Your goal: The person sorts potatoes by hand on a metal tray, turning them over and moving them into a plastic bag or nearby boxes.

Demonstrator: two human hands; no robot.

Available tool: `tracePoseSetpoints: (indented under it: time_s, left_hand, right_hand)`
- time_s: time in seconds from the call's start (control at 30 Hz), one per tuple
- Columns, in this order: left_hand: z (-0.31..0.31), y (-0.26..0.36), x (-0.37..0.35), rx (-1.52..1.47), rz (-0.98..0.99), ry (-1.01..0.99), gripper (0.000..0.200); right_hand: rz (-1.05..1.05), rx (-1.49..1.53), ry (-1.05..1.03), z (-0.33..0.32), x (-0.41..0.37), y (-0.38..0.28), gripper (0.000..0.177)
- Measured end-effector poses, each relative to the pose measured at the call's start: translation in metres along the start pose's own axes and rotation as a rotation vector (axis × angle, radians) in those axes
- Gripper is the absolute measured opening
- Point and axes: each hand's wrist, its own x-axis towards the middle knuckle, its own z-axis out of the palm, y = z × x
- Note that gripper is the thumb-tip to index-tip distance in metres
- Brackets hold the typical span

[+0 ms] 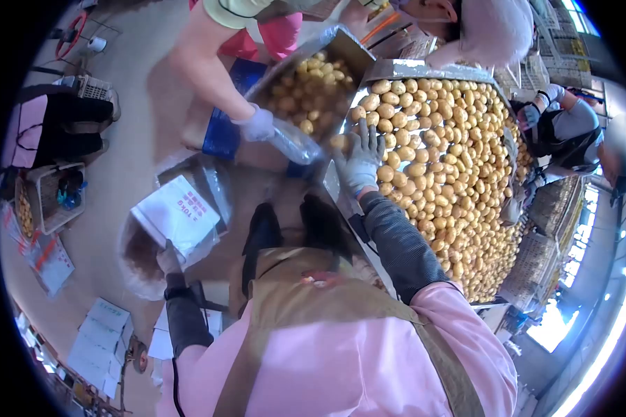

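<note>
My left hand (168,258), gloved, grips the edge of a white cardboard box (177,217) with red printing. A clear plastic liner (219,184) sticks out around this box, which is held low at my left side. My right hand (362,158), in a grey-white glove, lies with fingers stretched over the near-left edge of a sorting table, touching potatoes (438,167). Just ahead, another box lined with plastic holds a pile of potatoes (316,83). A co-worker's gloved hand (259,125) holds this liner's plastic edge (295,142).
A co-worker leans in from the front, and another person (570,128) stands across the table. A blue crate (222,132) sits beside the filled box. At far left are a grey crate (62,198) and stacked white boxes (101,340). Metal edging (435,69) borders the table.
</note>
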Motion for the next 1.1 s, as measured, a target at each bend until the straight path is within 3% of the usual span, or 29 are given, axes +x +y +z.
tracePoseSetpoints:
  time_s: [0.03,0.17,0.2,0.23,0.27,0.3,0.4,0.47,0.5,0.57,0.6,0.63,0.67,0.73,0.8,0.87,0.9,0.93,1.0,1.03,1.1]
  left_hand:
    - [-0.016,0.015,-0.010,-0.384,0.000,-0.028,0.040]
    - [-0.038,0.105,-0.052,-0.142,0.057,-0.113,0.038]
    - [-0.030,0.151,-0.088,-0.019,0.292,-0.092,0.039]
    - [-0.014,0.180,-0.109,-0.231,0.201,-0.115,0.040]
    - [0.002,0.183,-0.112,-0.190,0.165,-0.142,0.042]
    - [0.025,0.182,-0.111,-0.094,0.188,-0.115,0.032]
    - [0.079,0.193,-0.111,0.045,0.568,-0.252,0.033]
    - [0.120,0.247,-0.123,0.006,0.695,-0.374,0.029]
    - [0.145,0.279,-0.130,-0.095,0.636,-0.460,0.028]
    - [0.199,0.339,-0.148,-0.336,0.405,-0.622,0.026]
    - [0.219,0.362,-0.154,-0.120,0.775,-0.590,0.029]
    - [0.259,0.384,-0.157,-0.535,0.185,-0.748,0.026]
    - [0.285,0.399,-0.153,-0.572,0.208,-0.887,0.031]
    - [0.355,0.397,-0.094,-0.376,0.829,-1.026,0.040]
    - [0.348,0.420,-0.082,0.065,1.337,-0.810,0.046]
    - [0.275,0.471,-0.130,0.188,1.388,-0.574,0.048]
    - [0.244,0.473,-0.155,0.150,1.199,-0.457,0.047]
    - [0.235,0.457,-0.125,0.633,1.070,-0.299,0.057]
    - [0.217,0.403,-0.043,0.844,0.934,0.011,0.071]
    - [0.210,0.374,-0.023,0.589,0.960,0.139,0.075]
    - [0.212,0.342,-0.018,0.780,0.870,-0.061,0.069]
  right_hand:
    - [0.007,0.003,0.000,0.000,-0.001,0.000,0.056]
    - [0.046,0.096,0.056,0.002,-0.001,0.001,0.051]
    - [0.048,0.094,0.068,0.003,-0.001,0.002,0.048]
    - [0.057,0.086,0.038,0.001,-0.001,0.002,0.052]
    - [0.063,0.111,0.061,0.002,-0.002,0.002,0.054]
    - [0.066,0.133,0.085,0.002,-0.002,0.002,0.058]
    - [0.058,0.131,0.111,0.000,-0.003,0.003,0.062]
    - [0.035,0.134,0.132,-0.009,-0.001,0.004,0.061]
    - [0.054,0.176,0.090,-0.012,-0.003,0.006,0.050]
    - [0.056,0.192,0.109,-0.008,-0.005,0.008,0.052]
    - [0.062,0.199,0.068,-0.014,-0.005,0.008,0.053]
    - [0.059,0.210,0.078,-0.011,-0.007,0.009,0.053]
    - [0.057,0.217,0.089,-0.008,-0.008,0.010,0.053]
    - [0.056,0.237,0.108,-0.004,-0.009,0.013,0.052]
    - [0.062,0.287,0.104,-0.003,-0.010,0.014,0.049]
    - [0.060,0.289,0.078,-0.001,-0.006,0.019,0.049]
    - [0.063,0.297,0.070,-0.005,-0.007,0.019,0.049]
    - [0.067,0.308,0.060,-0.006,-0.008,0.018,0.049]
    - [0.066,0.318,0.064,-0.006,-0.008,0.020,0.051]
    - [0.061,0.323,0.067,-0.005,-0.008,0.020,0.051]
    - [0.058,0.343,0.069,-0.002,-0.006,0.022,0.052]
